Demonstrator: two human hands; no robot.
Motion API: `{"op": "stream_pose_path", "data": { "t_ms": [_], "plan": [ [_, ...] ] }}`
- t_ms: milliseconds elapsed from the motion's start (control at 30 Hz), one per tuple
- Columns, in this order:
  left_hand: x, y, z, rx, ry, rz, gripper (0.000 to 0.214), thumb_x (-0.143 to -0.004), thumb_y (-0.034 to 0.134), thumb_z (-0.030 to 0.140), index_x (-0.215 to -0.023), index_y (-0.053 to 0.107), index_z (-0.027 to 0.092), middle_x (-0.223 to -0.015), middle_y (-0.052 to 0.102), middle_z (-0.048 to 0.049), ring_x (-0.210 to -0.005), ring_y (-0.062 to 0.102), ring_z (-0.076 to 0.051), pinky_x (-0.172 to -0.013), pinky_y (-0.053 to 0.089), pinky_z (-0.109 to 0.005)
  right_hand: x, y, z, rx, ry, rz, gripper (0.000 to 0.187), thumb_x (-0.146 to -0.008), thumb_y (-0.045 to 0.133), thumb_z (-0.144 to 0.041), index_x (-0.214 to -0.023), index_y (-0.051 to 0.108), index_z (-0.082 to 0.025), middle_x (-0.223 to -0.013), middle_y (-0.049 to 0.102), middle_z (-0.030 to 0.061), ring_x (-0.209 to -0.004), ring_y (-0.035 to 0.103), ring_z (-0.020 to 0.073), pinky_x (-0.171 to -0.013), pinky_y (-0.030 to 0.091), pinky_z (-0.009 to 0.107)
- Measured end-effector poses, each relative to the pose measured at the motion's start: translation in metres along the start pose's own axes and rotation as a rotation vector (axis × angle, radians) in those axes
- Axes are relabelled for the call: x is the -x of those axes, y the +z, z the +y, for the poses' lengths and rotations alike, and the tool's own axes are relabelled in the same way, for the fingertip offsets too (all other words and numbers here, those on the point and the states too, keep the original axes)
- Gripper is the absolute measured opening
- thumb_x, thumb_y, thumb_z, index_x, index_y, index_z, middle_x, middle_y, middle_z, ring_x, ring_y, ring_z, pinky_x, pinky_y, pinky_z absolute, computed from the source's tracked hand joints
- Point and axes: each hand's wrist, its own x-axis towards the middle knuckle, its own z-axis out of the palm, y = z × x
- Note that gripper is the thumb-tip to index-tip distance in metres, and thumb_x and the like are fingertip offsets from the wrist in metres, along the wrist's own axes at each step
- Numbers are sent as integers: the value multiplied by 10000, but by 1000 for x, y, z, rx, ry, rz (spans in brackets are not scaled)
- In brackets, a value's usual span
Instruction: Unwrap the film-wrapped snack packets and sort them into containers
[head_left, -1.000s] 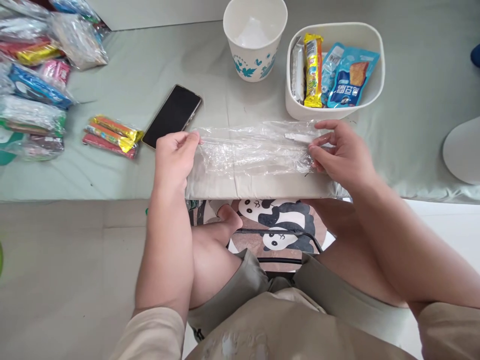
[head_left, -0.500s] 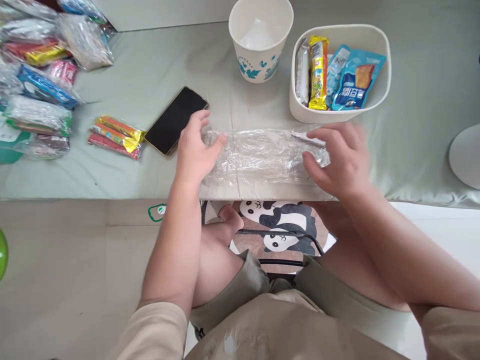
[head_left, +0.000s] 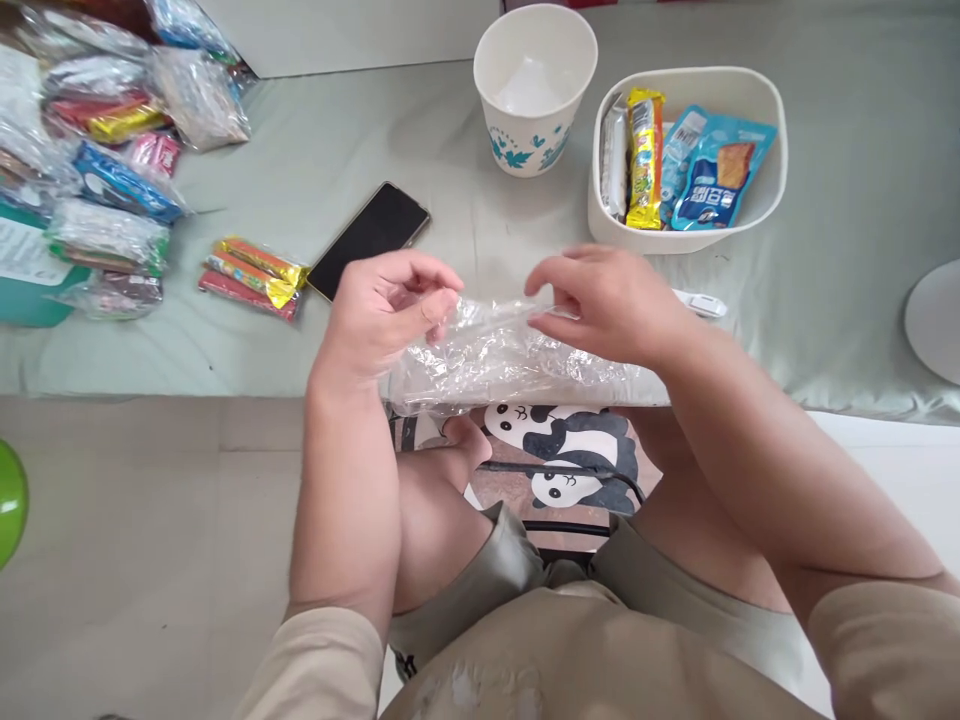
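A clear crinkly plastic bag [head_left: 495, 365] lies along the front edge of the cloth-covered surface, its upper edge lifted towards my hands. My left hand [head_left: 382, 315] is closed, thumb and fingertips pinching that edge at its left. To the right, my right hand [head_left: 607, 300] hovers over the bag with bent fingers; thumb and forefinger stand apart, and film shows near the gap. Partly hidden behind my right wrist lies a slim white object [head_left: 703, 304], perhaps a small cutter.
Behind stand a white paper cup [head_left: 517, 130] with blue leaves and a white bin [head_left: 772, 190] holding snack packets. A black phone [head_left: 367, 235] and several snack sticks [head_left: 251, 275] lie left. Wrapped packets [head_left: 120, 180] pile up farther left. A white round object [head_left: 934, 320] is at right.
My left hand has closed on the bag's edge and raised it. My right hand has moved left and inward; the white object now lies to its right. The view has shifted slightly.
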Motion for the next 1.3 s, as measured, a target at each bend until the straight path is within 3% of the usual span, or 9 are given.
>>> {"op": "stream_pose_path", "data": {
  "t_ms": [167, 300, 400, 533, 700, 933, 1100, 1200, 1300],
  "plan": [
    [-5, -12, -6, 21, 47, 199, 275, -728, 945, 416, -783, 741, 240, -521, 467, 83, -385, 328, -31, -378, 165, -277, 6, -24, -10, -192, 158, -122, 128, -908, 678, -262, -794, 658, -207, -525, 395, -62, -518, 361, 101, -610, 333, 296],
    [-12, -13, -8, 142, -29, 456, 268, -835, 874, 292, -774, 622, 221, -542, 384, 93, -450, 270, -38, -454, 168, -280, 13, -29, -5, -414, 395, -169, 188, -908, 692, -272, -744, 622, -214, -515, 425, -51, -475, 451, 106, -518, 303, 280],
    [-13, 3, -7, 407, -187, 586, 281, -948, 720, 434, -800, 617, 218, -638, 497, 44, -538, 407, -75, -517, 310, -268, 19, -17, 2, -613, 538, -15, 207, -920, 689, -325, -768, 592, -224, -525, 457, -47, -456, 456, 104, -480, 301, 271],
    [-3, 43, -6, 633, -506, 400, 577, -857, 638, 757, -977, 665, 193, -968, 720, -88, -988, 711, -234, -836, 552, -336, 24, 11, 9, -860, 602, 292, 263, -910, 680, -368, -755, 516, -234, -565, 445, -50, -483, 411, 92, -486, 329, 262],
    [6, 80, -9, 664, -671, 155, 491, -799, 796, 585, -1054, 637, 197, -1199, 759, -140, -1204, 719, -303, -1003, 584, -414, 31, 29, 12, -1001, 576, 337, 308, -826, 747, -385, -855, 474, -245, -695, 482, -57, -595, 526, 103, -571, 481, 261],
    [4, 84, -13, 528, -692, 66, 341, -779, 820, 209, -1069, 640, 202, -1147, 801, -83, -1098, 775, -232, -981, 619, -385, 44, 19, 12, -1029, 546, 102, 405, -771, 816, -454, -902, 506, -228, -891, 625, 3, -803, 690, 166, -669, 599, 308],
    [5, 77, -15, 399, -600, 5, 408, -773, 867, 333, -1091, 639, 218, -1057, 802, -71, -1022, 779, -232, -886, 632, -365, 41, 16, 11, -1205, 755, 132, 486, -736, 835, -484, -1000, 511, -237, -889, 678, -7, -687, 683, 132, -612, 579, 276],
    [5, 73, -18, 350, -565, 17, 396, -801, 851, 474, -993, 609, 226, -892, 745, -21, -763, 727, -158, -695, 597, -294, 38, 22, 8, -1159, 715, 115, 464, -771, 806, -394, -1100, 516, -245, -697, 635, -52, -577, 614, 124, -558, 522, 258],
    [2, 68, -21, 318, -526, 76, 413, -847, 799, 523, -816, 508, 231, -688, 544, 45, -507, 495, -68, -471, 407, -232, 39, 31, 11, -1084, 625, 198, 447, -831, 716, -328, -1210, 492, -252, -633, 602, -70, -556, 618, 153, -564, 521, 290]
  ]
}}
